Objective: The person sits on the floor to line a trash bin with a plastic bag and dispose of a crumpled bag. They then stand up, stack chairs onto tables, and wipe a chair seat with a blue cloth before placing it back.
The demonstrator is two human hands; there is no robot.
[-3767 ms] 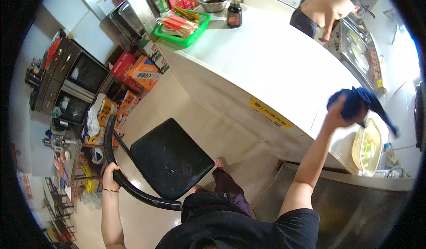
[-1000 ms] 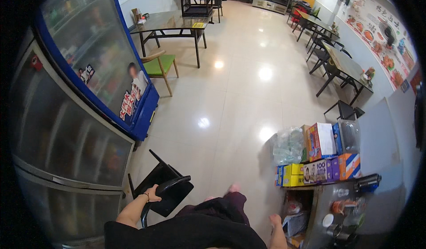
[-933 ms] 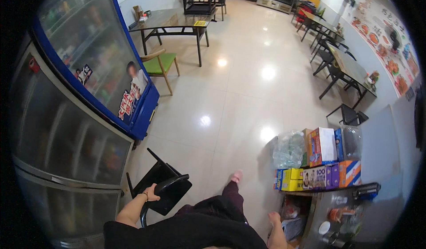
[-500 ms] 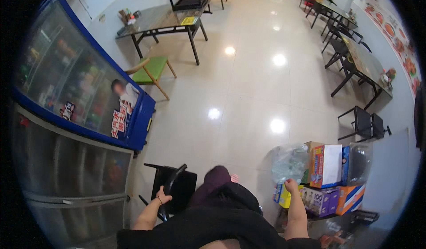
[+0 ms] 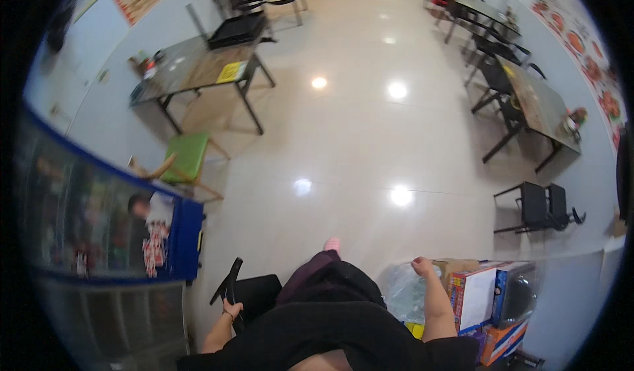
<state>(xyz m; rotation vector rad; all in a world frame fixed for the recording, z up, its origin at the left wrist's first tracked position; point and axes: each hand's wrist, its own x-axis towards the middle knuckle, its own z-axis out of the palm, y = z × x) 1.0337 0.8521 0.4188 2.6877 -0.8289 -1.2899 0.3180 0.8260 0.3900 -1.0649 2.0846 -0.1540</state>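
My left hand (image 5: 232, 309) grips the curved backrest rail of a black chair (image 5: 257, 294) low on the left. The chair's dark seat shows beside my leg, and its lower parts are mostly hidden. My right hand (image 5: 421, 265), with its fingers curled in and no object visible in them, is raised over the upper edge of a clear plastic bag (image 5: 401, 297). That bag lies against a stack of cartons (image 5: 475, 299); my forearm covers part of both. A pink-striped shoe (image 5: 332, 244) shows ahead of my dark trousers.
A blue-framed drinks fridge (image 5: 188, 239) and a grey cabinet (image 5: 119, 318) line the left. Ahead stand a green-seated chair (image 5: 187, 158) and a table (image 5: 198, 70) bearing an upturned chair. Tables (image 5: 538, 97) and black chairs (image 5: 533, 202) follow the right wall. Glossy tiled floor (image 5: 343, 140) runs between.
I have stepped forward, and the black chair has come along in my left hand. My right hand has swung forward past the plastic bag. The fridge and cartons now sit lower in view.
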